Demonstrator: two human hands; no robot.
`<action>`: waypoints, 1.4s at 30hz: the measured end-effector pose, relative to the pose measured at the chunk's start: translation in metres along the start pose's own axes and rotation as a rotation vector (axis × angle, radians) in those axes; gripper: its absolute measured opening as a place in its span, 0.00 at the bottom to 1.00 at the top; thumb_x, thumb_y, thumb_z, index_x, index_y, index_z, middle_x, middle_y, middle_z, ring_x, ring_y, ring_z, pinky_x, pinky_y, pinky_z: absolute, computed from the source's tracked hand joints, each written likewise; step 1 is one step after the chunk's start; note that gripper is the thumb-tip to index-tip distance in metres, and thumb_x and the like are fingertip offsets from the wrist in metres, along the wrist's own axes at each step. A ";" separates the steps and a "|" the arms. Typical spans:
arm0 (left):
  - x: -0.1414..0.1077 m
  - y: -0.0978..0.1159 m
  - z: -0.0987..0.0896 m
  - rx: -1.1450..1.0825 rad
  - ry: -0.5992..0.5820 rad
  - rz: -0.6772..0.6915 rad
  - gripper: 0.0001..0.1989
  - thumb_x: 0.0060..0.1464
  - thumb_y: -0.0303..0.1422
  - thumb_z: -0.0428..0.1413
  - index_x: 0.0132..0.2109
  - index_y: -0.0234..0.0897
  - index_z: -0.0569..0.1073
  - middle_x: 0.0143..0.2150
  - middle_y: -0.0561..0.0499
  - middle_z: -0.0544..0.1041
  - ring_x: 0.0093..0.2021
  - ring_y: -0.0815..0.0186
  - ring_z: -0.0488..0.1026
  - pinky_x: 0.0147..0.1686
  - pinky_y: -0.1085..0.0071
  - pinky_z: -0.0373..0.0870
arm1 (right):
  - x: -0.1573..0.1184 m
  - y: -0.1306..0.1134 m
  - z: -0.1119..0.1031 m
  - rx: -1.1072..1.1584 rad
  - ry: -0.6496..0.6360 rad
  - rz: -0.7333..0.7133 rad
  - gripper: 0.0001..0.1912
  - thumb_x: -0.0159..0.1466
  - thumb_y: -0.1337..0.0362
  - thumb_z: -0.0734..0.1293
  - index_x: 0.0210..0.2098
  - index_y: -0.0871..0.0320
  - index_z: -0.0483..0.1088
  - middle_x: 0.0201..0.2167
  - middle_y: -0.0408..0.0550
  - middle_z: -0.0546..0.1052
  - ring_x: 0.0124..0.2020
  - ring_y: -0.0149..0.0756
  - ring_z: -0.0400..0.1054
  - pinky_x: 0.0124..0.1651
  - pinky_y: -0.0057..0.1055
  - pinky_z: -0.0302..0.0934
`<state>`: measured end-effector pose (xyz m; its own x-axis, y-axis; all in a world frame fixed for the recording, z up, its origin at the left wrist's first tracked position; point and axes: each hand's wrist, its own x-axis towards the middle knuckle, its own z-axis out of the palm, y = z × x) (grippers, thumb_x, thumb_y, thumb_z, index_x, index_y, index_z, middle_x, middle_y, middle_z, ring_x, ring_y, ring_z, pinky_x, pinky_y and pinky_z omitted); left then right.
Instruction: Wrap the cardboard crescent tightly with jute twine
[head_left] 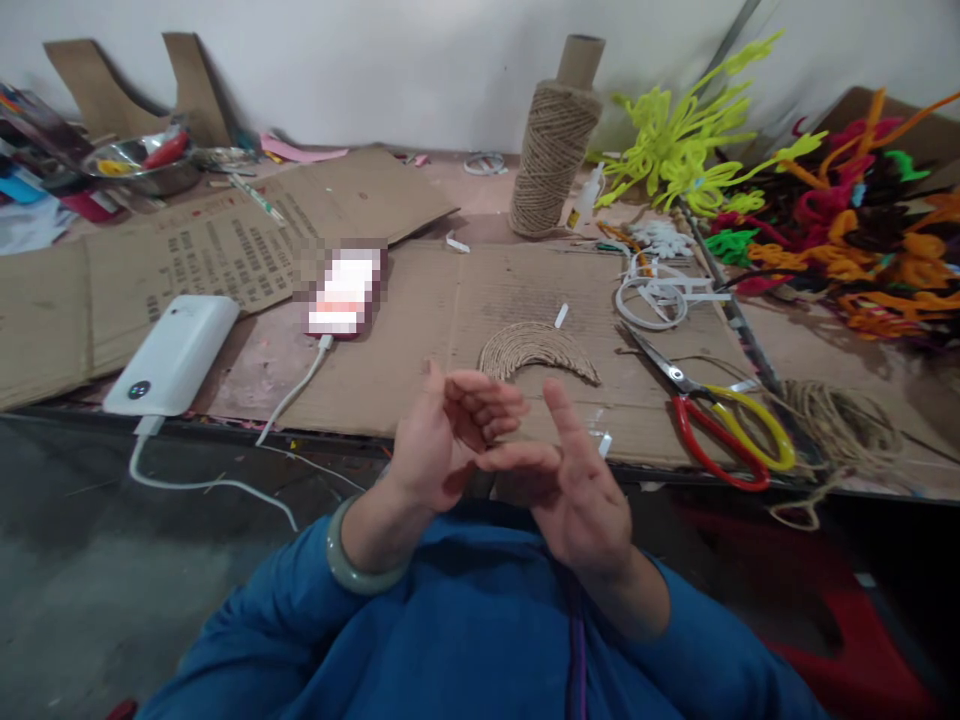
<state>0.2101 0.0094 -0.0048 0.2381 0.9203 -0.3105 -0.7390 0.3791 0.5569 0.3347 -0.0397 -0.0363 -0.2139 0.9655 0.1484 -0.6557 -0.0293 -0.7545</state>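
Note:
My left hand (439, 440) is raised over the table's front edge, its fingers loosely bent and nothing visible in it. Facing it is my right hand (585, 490), open, with one finger pointing up and the thumb stretched toward the left palm. The hands come close together at the middle; whether they touch I cannot tell. Just beyond them lies a crescent of coiled jute twine (536, 348) on a flat cardboard sheet (420, 300). Scissors (679, 378) with one red and one yellow handle rest to the right of my right hand.
A jute twine spool (551, 150) stands at the back beside a small glue bottle (587, 195). Loose twine (844, 425) lies at right, below colourful pipe-cleaner flowers (847, 230). At left are a phone (345, 292), a white power bank (172, 355) with cables, and a metal bowl (139, 178).

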 end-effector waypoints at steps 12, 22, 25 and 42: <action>-0.015 -0.033 -0.009 0.467 -0.385 0.018 0.25 0.53 0.41 0.63 0.57 0.47 0.73 0.55 0.49 0.77 0.51 0.60 0.76 0.50 0.67 0.74 | 0.029 -0.030 0.010 0.142 -0.038 -0.026 0.32 0.70 0.45 0.55 0.17 0.57 0.43 0.07 0.33 0.41 0.09 0.25 0.37 0.19 0.27 0.46; -0.011 -0.033 -0.005 0.589 -0.214 0.182 0.23 0.39 0.39 0.71 0.44 0.39 0.76 0.38 0.51 0.79 0.40 0.64 0.75 0.44 0.69 0.73 | 0.026 -0.008 0.017 0.084 0.085 -0.140 0.28 0.69 0.50 0.59 0.17 0.56 0.50 0.12 0.36 0.48 0.14 0.27 0.41 0.19 0.27 0.46; -0.011 -0.030 -0.003 0.619 -0.137 0.156 0.26 0.32 0.41 0.73 0.39 0.37 0.76 0.34 0.52 0.77 0.36 0.65 0.73 0.40 0.70 0.71 | 0.024 0.000 0.015 0.010 0.110 -0.148 0.27 0.68 0.49 0.60 0.17 0.56 0.53 0.13 0.37 0.51 0.15 0.27 0.43 0.19 0.27 0.46; -0.019 -0.024 -0.012 0.835 -0.233 0.701 0.13 0.59 0.30 0.57 0.50 0.46 0.79 0.49 0.48 0.81 0.50 0.63 0.77 0.51 0.67 0.74 | 0.018 -0.002 0.011 0.008 0.185 0.045 0.19 0.65 0.46 0.64 0.28 0.54 0.72 0.10 0.32 0.48 0.11 0.24 0.39 0.14 0.21 0.42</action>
<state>0.2156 -0.0183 -0.0209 0.1120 0.9186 0.3789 -0.1213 -0.3658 0.9227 0.3245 -0.0256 -0.0249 -0.1071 0.9942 -0.0062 -0.6542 -0.0751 -0.7525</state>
